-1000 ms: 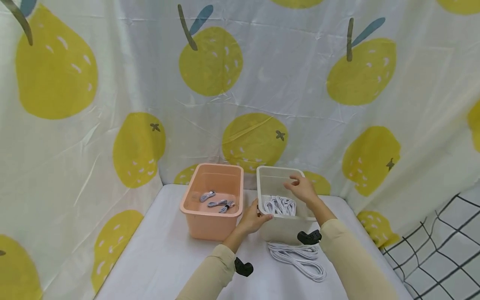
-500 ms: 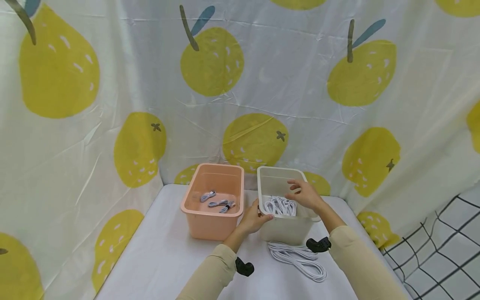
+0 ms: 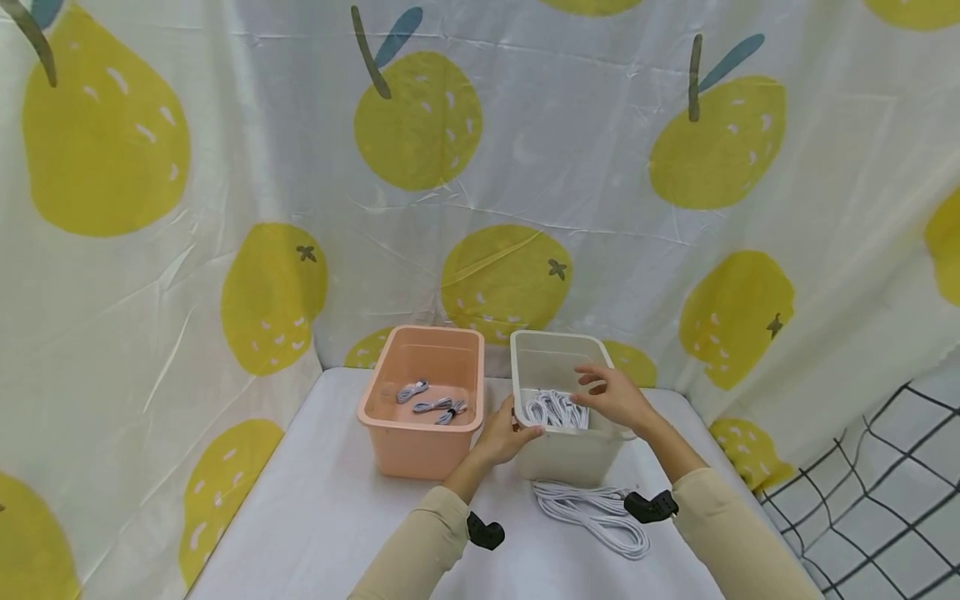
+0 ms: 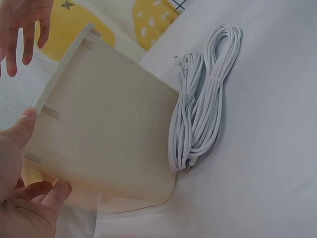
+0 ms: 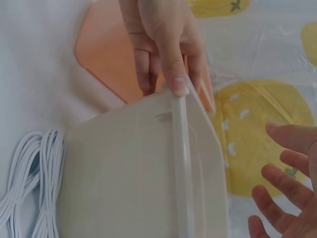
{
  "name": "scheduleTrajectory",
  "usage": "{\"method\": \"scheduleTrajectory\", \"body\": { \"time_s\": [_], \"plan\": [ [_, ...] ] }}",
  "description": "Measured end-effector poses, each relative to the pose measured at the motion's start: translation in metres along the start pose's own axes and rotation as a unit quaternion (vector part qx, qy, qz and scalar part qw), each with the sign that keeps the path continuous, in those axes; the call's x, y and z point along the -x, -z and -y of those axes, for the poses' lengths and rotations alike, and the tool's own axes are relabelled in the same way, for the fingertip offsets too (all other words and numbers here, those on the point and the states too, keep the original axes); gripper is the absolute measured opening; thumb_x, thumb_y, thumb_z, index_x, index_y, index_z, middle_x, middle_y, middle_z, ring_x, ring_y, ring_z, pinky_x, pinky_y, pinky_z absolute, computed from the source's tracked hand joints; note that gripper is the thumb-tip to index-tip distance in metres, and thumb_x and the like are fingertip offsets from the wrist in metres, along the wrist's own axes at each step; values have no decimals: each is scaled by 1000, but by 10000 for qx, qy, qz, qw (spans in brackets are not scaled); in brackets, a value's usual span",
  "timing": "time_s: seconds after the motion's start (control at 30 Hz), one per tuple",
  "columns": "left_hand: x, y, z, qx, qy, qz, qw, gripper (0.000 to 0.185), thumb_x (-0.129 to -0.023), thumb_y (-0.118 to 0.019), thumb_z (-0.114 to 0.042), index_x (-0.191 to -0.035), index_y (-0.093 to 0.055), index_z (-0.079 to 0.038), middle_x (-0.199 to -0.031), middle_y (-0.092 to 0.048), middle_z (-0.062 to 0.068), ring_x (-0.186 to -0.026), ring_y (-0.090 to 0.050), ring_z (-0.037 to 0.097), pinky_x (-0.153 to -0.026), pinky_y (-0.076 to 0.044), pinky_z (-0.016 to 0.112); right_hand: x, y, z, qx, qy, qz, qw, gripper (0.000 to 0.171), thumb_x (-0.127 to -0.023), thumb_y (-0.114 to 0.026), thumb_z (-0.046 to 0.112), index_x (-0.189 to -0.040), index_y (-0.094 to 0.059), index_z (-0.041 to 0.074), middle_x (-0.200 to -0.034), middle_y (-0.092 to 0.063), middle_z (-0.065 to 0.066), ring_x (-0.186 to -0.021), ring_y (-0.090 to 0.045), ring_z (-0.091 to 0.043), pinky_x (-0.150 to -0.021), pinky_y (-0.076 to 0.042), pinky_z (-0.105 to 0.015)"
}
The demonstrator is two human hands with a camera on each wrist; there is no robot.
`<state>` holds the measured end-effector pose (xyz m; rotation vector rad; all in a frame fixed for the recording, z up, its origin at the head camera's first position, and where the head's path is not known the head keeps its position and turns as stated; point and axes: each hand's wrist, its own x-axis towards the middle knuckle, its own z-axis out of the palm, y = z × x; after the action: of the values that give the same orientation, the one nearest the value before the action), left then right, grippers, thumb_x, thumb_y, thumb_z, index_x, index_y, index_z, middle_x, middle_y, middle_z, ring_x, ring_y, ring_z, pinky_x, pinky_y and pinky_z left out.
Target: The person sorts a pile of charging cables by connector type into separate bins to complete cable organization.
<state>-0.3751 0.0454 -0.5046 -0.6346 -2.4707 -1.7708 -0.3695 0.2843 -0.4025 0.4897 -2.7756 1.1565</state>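
Note:
My left hand [image 3: 504, 435] grips the front left corner of a cream plastic bin [image 3: 573, 458]. In the right wrist view the thumb lies on the bin's rim, with the fingers down its outer side. Coiled white cables [image 3: 557, 409] fill the near part of that bin. Over its right side hovers my right hand [image 3: 617, 398], fingers loosely bent and spread, holding nothing; the right wrist view shows its fingers apart from the rim. Longer bundled white cables [image 4: 200, 99] lie on the table right against the front of the bin.
A peach plastic bin [image 3: 427, 450] stands left of the cream one, with a few small grey cable bundles [image 3: 433, 406] inside. Both bins stand on a white-covered table [image 3: 300, 517]. A fruit-print curtain [image 3: 585, 167] hangs behind, and a black wire grid [image 3: 885, 492] is at right.
My right hand has moved slightly down and to the right over the cream bin, its forearm swinging right. My left hand keeps its grip on the corner.

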Motion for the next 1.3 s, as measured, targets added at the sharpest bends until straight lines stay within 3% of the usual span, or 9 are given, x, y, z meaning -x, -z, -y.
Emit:
{"method": "scheduleTrajectory", "body": {
  "time_s": [0.27, 0.53, 0.87, 1.03, 1.3],
  "plan": [
    [-1, 7, 1, -17, -207, -83, 9997, 69, -94, -78, -9, -150, -39, 6, -133, -60, 22, -123, -60, 32, -101, -52, 39, 12, 3, -3, -3, 264, 6, 9997, 57, -92, -80, 22, -142, -60, 3, -125, -66, -20, -111, -64, -41, -92, -54, -56],
    [-3, 13, 1, 8, -216, -111, 9997, 69, -95, -77, -11, -152, -40, 2, -135, -60, 19, -123, -60, 30, -100, -52, 37, 37, 1, -16, 150, 524, 37, 9985, 48, -93, -79, 24, -135, -65, 5, -123, -69, -14, -109, -65, -36, -89, -54, -51],
    [-4, 8, 2, 75, -141, -97, 9998, 68, -95, -77, -9, -151, -40, 2, -130, -62, 18, -120, -61, 28, -100, -52, 34, 73, -15, -37, 107, 700, 15, 9975, 35, -93, -80, 24, -122, -72, 6, -117, -71, -4, -105, -66, -30, -87, -54, -47],
    [-2, 1, 1, 155, -34, 57, 9999, 70, -96, -77, -13, -152, -39, 0, -130, -61, 17, -120, -61, 27, -97, -53, 34, 88, -23, -48, 3, 660, -92, 9978, 30, -92, -81, 20, -117, -74, 7, -114, -73, -7, -101, -66, -29, -83, -55, -41],
    [-2, -1, 1, 71, -75, -17, 9999, 72, -94, -78, -12, -153, -38, 2, -131, -61, 18, -121, -61, 36, -94, -55, 35, 99, -43, -64, -50, 536, -168, 9984, 29, -90, -82, 17, -115, -74, 5, -110, -74, -5, -96, -67, -20, -79, -55, -34]
  ]
}}
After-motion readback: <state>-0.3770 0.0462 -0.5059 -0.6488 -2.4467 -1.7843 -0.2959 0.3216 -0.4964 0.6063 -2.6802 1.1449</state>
